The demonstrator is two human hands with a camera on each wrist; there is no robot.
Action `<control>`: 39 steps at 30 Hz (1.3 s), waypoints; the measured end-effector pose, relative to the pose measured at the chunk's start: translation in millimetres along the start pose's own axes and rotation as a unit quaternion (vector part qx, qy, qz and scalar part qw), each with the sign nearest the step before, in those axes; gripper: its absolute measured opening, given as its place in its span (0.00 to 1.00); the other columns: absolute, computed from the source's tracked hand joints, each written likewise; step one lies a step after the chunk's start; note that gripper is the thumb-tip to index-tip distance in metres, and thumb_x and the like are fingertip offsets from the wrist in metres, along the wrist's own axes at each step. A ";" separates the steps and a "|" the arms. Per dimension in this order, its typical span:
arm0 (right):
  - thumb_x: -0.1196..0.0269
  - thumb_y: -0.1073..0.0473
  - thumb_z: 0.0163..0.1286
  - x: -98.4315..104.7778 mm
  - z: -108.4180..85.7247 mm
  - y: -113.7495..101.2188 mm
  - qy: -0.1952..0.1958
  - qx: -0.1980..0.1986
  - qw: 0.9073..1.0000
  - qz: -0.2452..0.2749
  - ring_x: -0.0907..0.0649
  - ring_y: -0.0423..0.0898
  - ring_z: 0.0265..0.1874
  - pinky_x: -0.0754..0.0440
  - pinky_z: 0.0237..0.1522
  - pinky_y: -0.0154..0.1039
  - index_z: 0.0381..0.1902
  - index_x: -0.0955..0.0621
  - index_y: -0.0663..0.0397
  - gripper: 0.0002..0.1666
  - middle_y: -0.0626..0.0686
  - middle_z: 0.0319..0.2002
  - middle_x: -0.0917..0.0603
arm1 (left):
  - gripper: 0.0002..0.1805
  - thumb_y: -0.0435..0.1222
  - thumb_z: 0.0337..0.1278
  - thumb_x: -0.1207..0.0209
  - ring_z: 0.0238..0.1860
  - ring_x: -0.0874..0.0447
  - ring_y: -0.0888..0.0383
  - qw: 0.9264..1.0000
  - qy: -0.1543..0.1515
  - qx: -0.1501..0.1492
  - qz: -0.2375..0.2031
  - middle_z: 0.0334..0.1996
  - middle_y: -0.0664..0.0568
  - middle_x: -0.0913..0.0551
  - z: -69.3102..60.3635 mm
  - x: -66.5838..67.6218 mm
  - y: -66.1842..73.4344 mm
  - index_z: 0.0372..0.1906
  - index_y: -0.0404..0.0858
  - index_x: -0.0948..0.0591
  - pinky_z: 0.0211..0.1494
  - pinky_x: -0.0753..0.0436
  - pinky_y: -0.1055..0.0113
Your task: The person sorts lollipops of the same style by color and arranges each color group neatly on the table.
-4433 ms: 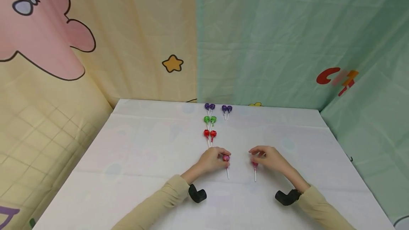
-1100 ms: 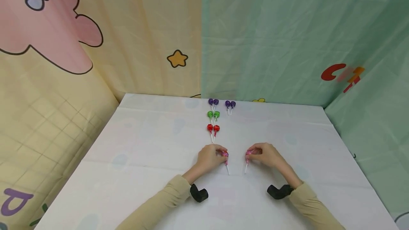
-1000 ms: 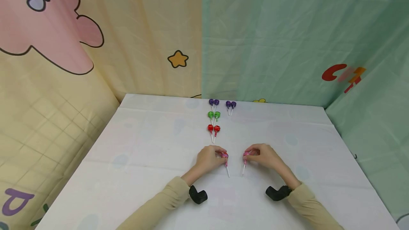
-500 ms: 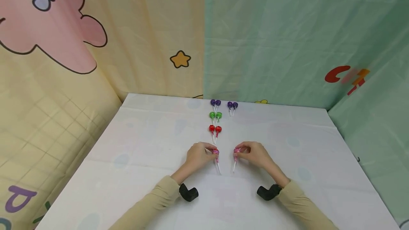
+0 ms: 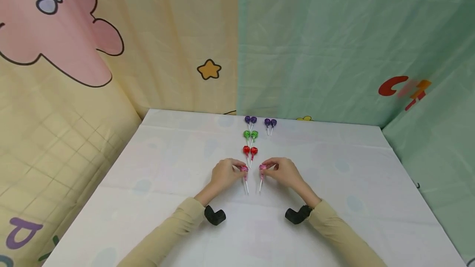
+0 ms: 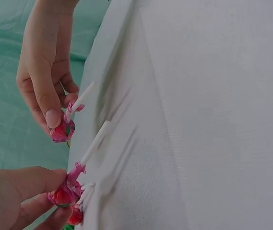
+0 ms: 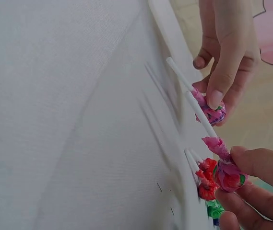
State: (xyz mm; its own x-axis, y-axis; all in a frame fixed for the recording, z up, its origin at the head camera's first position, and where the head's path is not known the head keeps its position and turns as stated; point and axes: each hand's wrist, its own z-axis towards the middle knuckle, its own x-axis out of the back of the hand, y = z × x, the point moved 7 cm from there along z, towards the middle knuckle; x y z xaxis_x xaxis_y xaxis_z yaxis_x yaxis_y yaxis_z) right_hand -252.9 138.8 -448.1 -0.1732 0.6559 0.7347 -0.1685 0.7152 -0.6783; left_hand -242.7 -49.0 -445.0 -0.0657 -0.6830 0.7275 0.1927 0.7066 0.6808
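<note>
My left hand [image 5: 225, 174] pinches a pink lollipop [image 6: 65, 195] by its wrapped head, the white stick pointing toward me. In the same way my right hand [image 5: 283, 172] pinches another pink lollipop [image 7: 230, 176] between thumb and fingers. A small gap separates the two held lollipops. Just beyond them lie two red lollipops [image 5: 254, 151] with their sticks converging. Behind these come two green lollipops [image 5: 246, 134], then two purple lollipops [image 5: 253, 120], forming a column. To its right, a second pair of purple lollipops [image 5: 273, 122] lies at the back.
A white cloth covers the table [image 5: 167, 155], whose far edge meets hanging curtains [image 5: 315, 52]. On each wrist is a black mount, the left mount [image 5: 215, 216] and the right mount [image 5: 298, 215]. Beige sleeves cover both forearms.
Both hands have brought their pink lollipops closer together and farther from me, up to just below the red pair. Earlier they were wider apart. The other lollipops keep their arrangement.
</note>
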 end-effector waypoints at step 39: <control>0.31 0.53 0.59 -25.8 26.5 2.4 -0.038 0.021 0.999 0.021 0.24 0.41 0.27 0.28 0.29 0.34 0.43 0.15 0.53 0.16 0.49 0.33 0.14 | 0.14 0.40 0.49 0.31 0.24 0.27 0.65 1.000 -0.008 0.002 -0.019 0.33 0.53 0.12 18.4 -12.7 -12.1 0.43 0.44 0.13 0.24 0.32 0.72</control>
State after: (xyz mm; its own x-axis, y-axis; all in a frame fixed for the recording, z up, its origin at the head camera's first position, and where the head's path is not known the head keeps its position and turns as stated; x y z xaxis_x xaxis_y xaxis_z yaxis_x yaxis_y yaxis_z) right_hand -274.5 117.2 -469.1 -0.2538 0.6640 0.7034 -0.2007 0.6752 -0.7098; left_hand -262.2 -45.5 -460.9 -0.0877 -0.7066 0.7021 0.1863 0.6808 0.7084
